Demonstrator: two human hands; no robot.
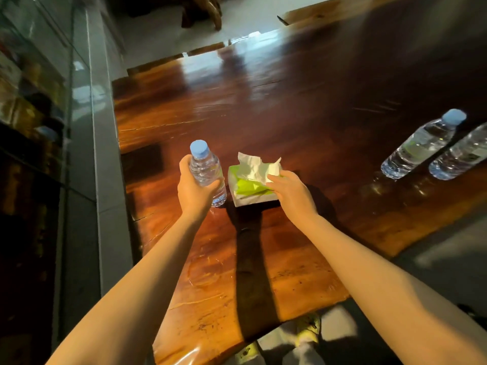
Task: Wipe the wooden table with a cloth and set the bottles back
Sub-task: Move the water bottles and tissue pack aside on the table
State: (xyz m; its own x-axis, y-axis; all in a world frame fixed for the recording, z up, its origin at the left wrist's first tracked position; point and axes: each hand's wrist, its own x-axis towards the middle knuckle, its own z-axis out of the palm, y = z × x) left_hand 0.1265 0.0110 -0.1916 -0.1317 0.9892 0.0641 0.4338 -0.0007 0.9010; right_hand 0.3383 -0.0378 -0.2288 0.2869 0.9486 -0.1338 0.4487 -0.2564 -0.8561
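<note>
A glossy dark wooden table (263, 106) fills the middle of the view. My left hand (193, 189) grips a clear water bottle with a light blue cap (204, 164), upright near the table's left side. Just to its right sits a green and white tissue pack (250, 189) with a white tissue (259, 164) sticking up from it. My right hand (290, 192) pinches the right edge of that tissue. Two more clear bottles stand at the right: one with a blue cap (419, 146) and one cut off by the frame edge (461, 154).
A wet ring mark (204, 270) shows on the wood near the front edge. A glass cabinet (34, 127) and a grey tiled ledge (102, 167) run along the table's left side. Pale floor and dark wooden furniture (203, 9) lie beyond the far end.
</note>
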